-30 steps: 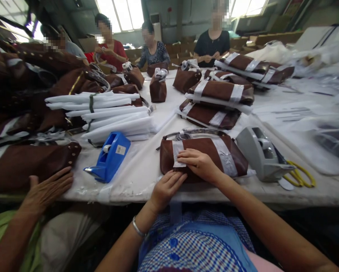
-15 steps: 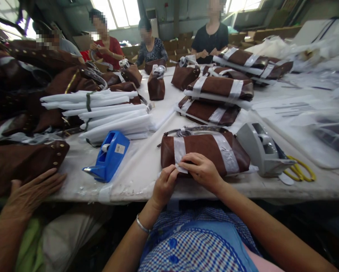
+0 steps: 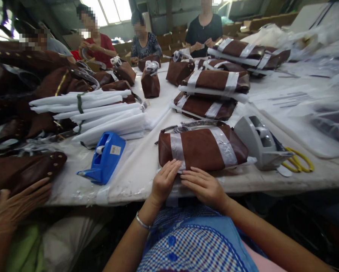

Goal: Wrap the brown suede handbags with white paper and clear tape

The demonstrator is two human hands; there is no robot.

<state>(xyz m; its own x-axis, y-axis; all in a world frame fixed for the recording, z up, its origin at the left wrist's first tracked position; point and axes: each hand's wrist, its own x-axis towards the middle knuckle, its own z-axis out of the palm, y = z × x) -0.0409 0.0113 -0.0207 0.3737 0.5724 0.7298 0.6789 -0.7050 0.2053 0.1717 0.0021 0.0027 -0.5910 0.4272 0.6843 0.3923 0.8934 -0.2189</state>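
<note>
A brown handbag (image 3: pixel 199 149) lies on its side in front of me, its wrapped strap along the far edge. Two pale strips cross it, the left strip (image 3: pixel 177 146) and the right strip (image 3: pixel 224 145). My left hand (image 3: pixel 165 180) rests at the bag's near edge by the lower end of the left strip, fingers stretched out. Just to its right, my right hand (image 3: pixel 204 186) lies with fingers extended along the same edge. Neither hand grips anything that I can see. The bag's underside is hidden.
A blue tape dispenser (image 3: pixel 106 156) stands left, a grey tape dispenser (image 3: pixel 261 141) right, beside yellow-handled scissors (image 3: pixel 299 158). White rolls (image 3: pixel 107 113) and strapped handbags (image 3: pixel 211 81) lie beyond. A co-worker's hand (image 3: pixel 22 204) touches a brown bag at far left; others work across the table.
My fingers were pinched together at the left strip's lower end; now they are stretched out, lower on the bag's near edge. The view has shifted slightly. The neighbour's hand has slid left.
</note>
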